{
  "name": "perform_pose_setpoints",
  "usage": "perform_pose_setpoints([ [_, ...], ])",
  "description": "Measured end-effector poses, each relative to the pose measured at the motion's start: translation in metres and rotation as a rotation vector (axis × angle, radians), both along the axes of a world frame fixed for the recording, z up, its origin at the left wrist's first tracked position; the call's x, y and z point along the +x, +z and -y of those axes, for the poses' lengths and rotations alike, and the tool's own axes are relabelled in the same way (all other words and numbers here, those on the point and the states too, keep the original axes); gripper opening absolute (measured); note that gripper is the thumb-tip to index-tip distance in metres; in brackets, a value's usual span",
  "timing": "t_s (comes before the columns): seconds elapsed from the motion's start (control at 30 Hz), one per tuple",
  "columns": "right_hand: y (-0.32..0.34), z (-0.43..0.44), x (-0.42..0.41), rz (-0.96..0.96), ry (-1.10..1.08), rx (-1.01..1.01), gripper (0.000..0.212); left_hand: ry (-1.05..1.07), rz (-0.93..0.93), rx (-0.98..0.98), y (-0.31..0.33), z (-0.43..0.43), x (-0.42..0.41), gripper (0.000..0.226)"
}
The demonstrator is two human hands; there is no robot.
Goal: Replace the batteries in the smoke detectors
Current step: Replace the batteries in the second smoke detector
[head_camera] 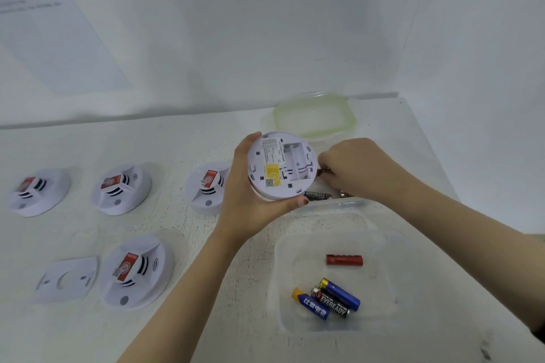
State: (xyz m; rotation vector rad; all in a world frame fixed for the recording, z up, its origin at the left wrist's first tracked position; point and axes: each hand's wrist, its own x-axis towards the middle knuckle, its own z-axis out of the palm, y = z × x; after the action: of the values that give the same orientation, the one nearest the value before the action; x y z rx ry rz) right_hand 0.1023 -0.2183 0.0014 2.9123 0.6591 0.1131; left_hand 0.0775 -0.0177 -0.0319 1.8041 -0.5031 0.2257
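- Nearest, at the right, a clear tub (380, 324) on the bench (206, 318) holds four loose batteries: a red one (344, 260) toward the far side, and two blue ones with a black one (331, 302) between them lying side by side nearer.
- Near left lie a flat mounting plate (66, 278) and, just right of it, a detector (137, 271) face up; three more detectors (122, 188) stand in a row farther back.
- In the middle, the left hand (250, 194) grips an opened detector (281, 165) by its rim, back toward the camera; its battery bay (295, 163) looks empty.
- The right hand (358, 169) is curled just right of that detector, fingertips pinched over a second tub (348, 203) where a black battery (318, 195) lies. It seems to hold something small, but I cannot tell what.
- Farthest, a green-rimmed lid (312, 115) lies on the bench.
- The step in hand appears to be fetching a fresh cell for the emptied bay. Next, the cell must be turned to match the polarity marks and pressed in against the spring, then a second one, before the plate goes back on.
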Motion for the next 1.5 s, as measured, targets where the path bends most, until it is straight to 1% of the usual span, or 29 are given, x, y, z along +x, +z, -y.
perform_pose_setpoints([
  [0.07, 0.006, 0.005, -0.004, 0.017, -0.019, 0.246, 0.021, 0.0, 0.007, -0.004, 0.001, 0.0, 0.0, 0.102],
  [0.13, 0.012, 0.007, -0.012, -0.002, -0.065, 0.617, 0.02, 0.006, 0.02, 0.001, 0.002, 0.0, 0.0, 0.1],
  [0.2, 0.02, 0.006, -0.019, -0.015, -0.079, 1.008, 0.024, 0.009, 0.038, 0.012, 0.002, 0.001, 0.001, 0.1],
  [0.23, 0.024, 0.004, -0.023, -0.012, -0.074, 1.154, 0.021, 0.011, 0.045, 0.019, 0.002, 0.001, 0.002, 0.1],
  [0.27, 0.029, 0.003, -0.026, -0.009, -0.064, 1.264, 0.018, 0.009, 0.05, 0.024, 0.001, 0.002, 0.002, 0.099],
  [0.33, 0.035, -0.001, -0.032, -0.018, -0.03, 1.382, 0.014, 0.004, 0.059, 0.024, 0.0, 0.004, 0.001, 0.096],
  [0.4, 0.036, -0.003, -0.035, -0.033, 0.006, 1.379, 0.014, -0.003, 0.07, 0.022, 0.001, 0.006, 0.001, 0.094],
  [0.47, 0.031, -0.004, -0.035, -0.017, 0.042, 1.272, 0.014, -0.016, 0.088, 0.028, 0.002, 0.006, 0.001, 0.093],
  [0.53, 0.024, -0.004, -0.032, 0.044, 0.072, 1.142, 0.013, -0.031, 0.101, 0.029, 0.004, 0.008, 0.001, 0.096],
  [0.57, 0.021, -0.004, -0.031, 0.067, 0.084, 1.111, 0.015, -0.043, 0.109, 0.027, 0.005, 0.009, 0.001, 0.096],
  [0.63, 0.018, -0.005, -0.032, 0.021, 0.07, 1.143, 0.02, -0.069, 0.127, 0.021, 0.006, 0.012, -0.001, 0.094],
  [0.7, 0.019, -0.006, -0.034, -0.106, 0.039, 1.228, 0.024, -0.085, 0.14, 0.013, 0.01, 0.013, -0.002, 0.092],
  [0.73, 0.021, -0.007, -0.036, -0.151, 0.035, 1.261, 0.023, -0.09, 0.145, 0.007, 0.011, 0.014, -0.002, 0.092],
  [0.83, 0.022, -0.009, -0.037, -0.168, 0.036, 1.351, 0.014, -0.093, 0.167, -0.001, 0.013, 0.014, -0.004, 0.09],
  [0.9, 0.02, -0.009, -0.037, -0.149, 0.033, 1.393, 0.012, -0.086, 0.181, -0.001, 0.014, 0.015, -0.004, 0.091],
  [1.0, 0.017, -0.01, -0.039, -0.082, 0.049, 1.38, 0.015, -0.069, 0.209, 0.001, 0.018, 0.015, -0.007, 0.091],
  [1.1, 0.017, -0.011, -0.042, 0.007, 0.137, 1.346, 0.025, -0.033, 0.238, -0.007, 0.021, 0.013, -0.008, 0.091],
  [1.2, 0.017, -0.008, -0.04, 0.095, 0.242, 1.21, 0.031, -0.011, 0.231, -0.025, 0.021, 0.012, -0.006, 0.092],
  [1.27, 0.018, -0.003, -0.035, 0.026, 0.244, 1.208, 0.032, -0.009, 0.225, -0.015, 0.021, 0.012, -0.003, 0.093],
  [1.37, 0.026, 0.006, -0.028, -0.25, 0.16, 1.358, 0.033, 0.005, 0.223, -0.007, 0.022, 0.012, 0.004, 0.094],
  [1.4, 0.029, 0.009, -0.026, -0.279, 0.119, 1.393, 0.033, 0.013, 0.221, -0.006, 0.022, 0.011, 0.007, 0.095],
  [1.43, 0.03, 0.012, -0.024, -0.265, 0.073, 1.402, 0.033, 0.023, 0.222, -0.001, 0.022, 0.01, 0.01, 0.095],
  [1.47, 0.031, 0.016, -0.021, -0.212, 0.034, 1.359, 0.031, 0.032, 0.221, 0.006, 0.021, 0.009, 0.012, 0.095],
  [1.5, 0.031, 0.02, -0.018, -0.141, 0.023, 1.229, 0.028, 0.035, 0.214, 0.012, 0.02, 0.009, 0.012, 0.095],
])
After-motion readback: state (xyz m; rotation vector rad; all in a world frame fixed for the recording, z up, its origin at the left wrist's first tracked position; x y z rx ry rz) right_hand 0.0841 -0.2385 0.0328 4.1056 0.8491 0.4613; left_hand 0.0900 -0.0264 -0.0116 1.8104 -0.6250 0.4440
